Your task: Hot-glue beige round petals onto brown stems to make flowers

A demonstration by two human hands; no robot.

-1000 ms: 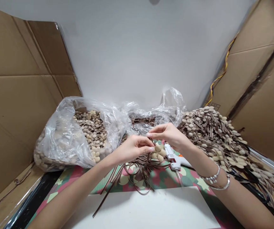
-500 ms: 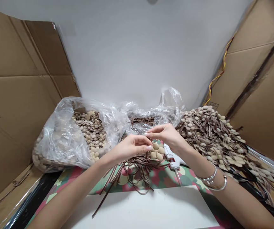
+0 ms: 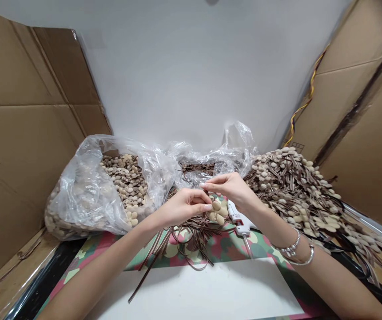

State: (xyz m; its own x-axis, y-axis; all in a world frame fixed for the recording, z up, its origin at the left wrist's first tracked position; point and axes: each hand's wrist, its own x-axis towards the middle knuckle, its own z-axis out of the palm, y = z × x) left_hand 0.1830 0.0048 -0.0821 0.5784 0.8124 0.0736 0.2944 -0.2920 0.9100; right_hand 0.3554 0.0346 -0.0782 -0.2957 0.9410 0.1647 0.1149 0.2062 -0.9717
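Observation:
My left hand [image 3: 187, 205] is closed in a pinch on a flower-shaped piece [image 3: 219, 213] of several beige oval petals, which shows just right of the fingertips. Slightly higher and to the right, my right hand [image 3: 229, 187] pinches the end of what looks like a thin brown strip [image 3: 206, 192] between the two hands; its lower part is hidden by the left fingers. Below the hands lies a loose tangle of brown strips [image 3: 194, 233]. A white hot glue gun [image 3: 240, 220] rests under the right wrist, its nozzle toward me.
A clear plastic bag [image 3: 84, 186] of beige oval pieces [image 3: 129, 180] stands at left. More brown strips [image 3: 197, 169] lie in plastic behind the hands. At right is a heap of finished-looking beige pieces with brown strips [image 3: 294, 191]. A white board [image 3: 197, 291] lies in front; cardboard [image 3: 27, 146] flanks both sides.
The flower-shaped piece has tilted slightly in the left fingers, so its petals show at another angle. Both hands stay almost in the same place.

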